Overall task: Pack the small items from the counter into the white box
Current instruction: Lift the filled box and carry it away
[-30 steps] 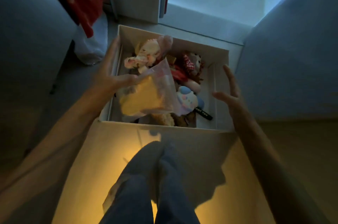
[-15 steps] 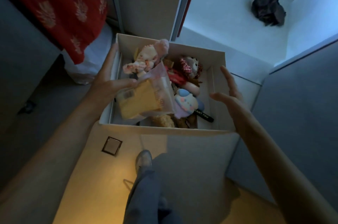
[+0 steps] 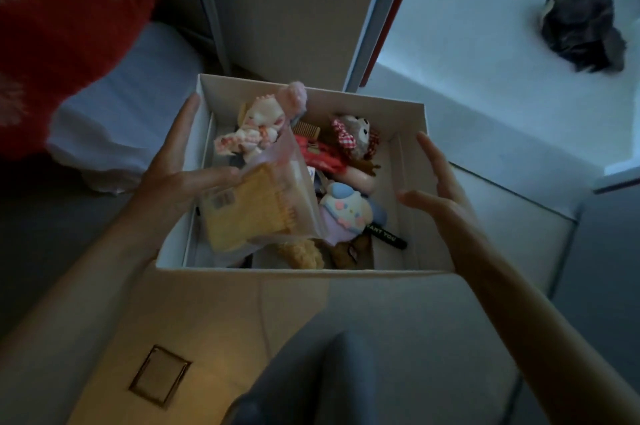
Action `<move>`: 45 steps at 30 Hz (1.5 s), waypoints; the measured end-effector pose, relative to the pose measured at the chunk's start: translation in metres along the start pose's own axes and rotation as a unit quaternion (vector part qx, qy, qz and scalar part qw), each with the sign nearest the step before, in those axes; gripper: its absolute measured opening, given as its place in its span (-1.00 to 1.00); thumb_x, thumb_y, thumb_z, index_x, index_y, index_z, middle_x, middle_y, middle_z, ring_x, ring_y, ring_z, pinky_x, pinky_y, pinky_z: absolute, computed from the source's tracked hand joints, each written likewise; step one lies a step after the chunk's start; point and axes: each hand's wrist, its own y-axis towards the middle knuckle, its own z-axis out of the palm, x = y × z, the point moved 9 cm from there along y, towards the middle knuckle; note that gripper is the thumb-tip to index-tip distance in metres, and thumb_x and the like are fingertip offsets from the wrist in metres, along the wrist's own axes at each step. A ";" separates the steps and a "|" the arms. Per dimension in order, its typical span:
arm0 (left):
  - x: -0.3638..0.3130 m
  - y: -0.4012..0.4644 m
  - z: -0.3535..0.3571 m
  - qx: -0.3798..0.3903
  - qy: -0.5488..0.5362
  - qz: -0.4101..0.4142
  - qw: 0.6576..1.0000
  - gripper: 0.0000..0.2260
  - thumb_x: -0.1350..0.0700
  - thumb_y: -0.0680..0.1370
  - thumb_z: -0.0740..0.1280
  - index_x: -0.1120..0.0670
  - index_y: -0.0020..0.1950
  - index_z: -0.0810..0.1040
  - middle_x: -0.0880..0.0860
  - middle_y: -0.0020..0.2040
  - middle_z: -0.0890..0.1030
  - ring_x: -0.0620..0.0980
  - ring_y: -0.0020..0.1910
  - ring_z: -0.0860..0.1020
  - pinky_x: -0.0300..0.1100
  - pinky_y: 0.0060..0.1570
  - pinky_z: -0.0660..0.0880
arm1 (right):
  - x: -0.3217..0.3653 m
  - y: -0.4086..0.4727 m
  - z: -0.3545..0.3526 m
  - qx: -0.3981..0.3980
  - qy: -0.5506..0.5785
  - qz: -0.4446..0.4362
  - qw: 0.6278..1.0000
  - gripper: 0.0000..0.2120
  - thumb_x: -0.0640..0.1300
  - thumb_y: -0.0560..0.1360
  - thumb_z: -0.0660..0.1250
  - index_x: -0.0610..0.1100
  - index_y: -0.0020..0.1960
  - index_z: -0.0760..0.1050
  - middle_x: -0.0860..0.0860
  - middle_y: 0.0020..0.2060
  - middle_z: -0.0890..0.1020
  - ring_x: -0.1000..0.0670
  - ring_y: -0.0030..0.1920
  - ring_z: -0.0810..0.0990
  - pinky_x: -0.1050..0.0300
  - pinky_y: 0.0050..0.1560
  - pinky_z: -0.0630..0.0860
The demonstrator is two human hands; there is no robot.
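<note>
The white box (image 3: 410, 216) is held up in front of me, open at the top and full of small toys. My left hand (image 3: 180, 175) grips its left wall, fingers outside and thumb inside pressing on a clear bag with a yellow item (image 3: 252, 213). My right hand (image 3: 436, 189) is flat against the right wall, fingers spread along the rim. Inside lie a pink-and-white doll (image 3: 256, 133), a red-checked plush (image 3: 353, 140), a blue-and-white plush (image 3: 346, 213) and a black tag (image 3: 386, 237).
A red patterned cloth (image 3: 62, 26) hangs at upper left over a white plastic bag (image 3: 114, 126). A dark crumpled lump (image 3: 581, 29) lies on the pale floor at upper right. A door frame (image 3: 377, 15) stands behind the box. My legs (image 3: 329, 372) show below.
The view has swung as I walk with the box; the red cloth and doorway are closer. Both hands keep the same hold on the box walls.
</note>
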 end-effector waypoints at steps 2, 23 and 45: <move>0.039 0.026 0.014 -0.017 -0.001 -0.007 1.000 -0.19 0.16 0.43 0.41 -0.26 0.51 0.05 -0.33 0.42 0.11 -0.55 0.12 0.24 -0.72 -0.29 0.25 | -0.036 0.036 0.007 0.006 -0.004 -0.004 1.000 -0.15 -0.19 0.30 0.40 0.16 0.48 0.12 0.28 0.40 0.18 0.46 0.20 0.19 0.73 -0.09 0.17; 0.321 0.140 0.032 -0.119 -0.029 -0.053 0.991 -0.02 -0.06 0.20 0.57 -0.35 0.47 0.10 -0.41 0.39 0.12 -0.39 0.36 0.08 -0.31 0.25 0.14 | -0.245 0.209 0.145 0.113 -0.006 -0.044 0.993 -0.20 -0.16 0.27 0.36 0.26 0.41 0.17 0.45 0.28 0.26 0.55 0.20 0.21 0.65 0.04 0.24; 0.299 0.126 0.027 -0.130 0.185 -0.058 0.972 -0.19 -0.08 0.40 0.48 0.09 0.52 0.15 0.15 0.47 0.26 0.06 0.45 0.23 0.02 0.40 0.25 | -0.219 0.186 0.141 0.238 -0.225 0.055 0.943 -0.18 -0.21 0.45 0.40 0.03 0.52 -0.02 0.02 0.36 0.34 0.06 0.29 0.32 0.40 0.12 0.27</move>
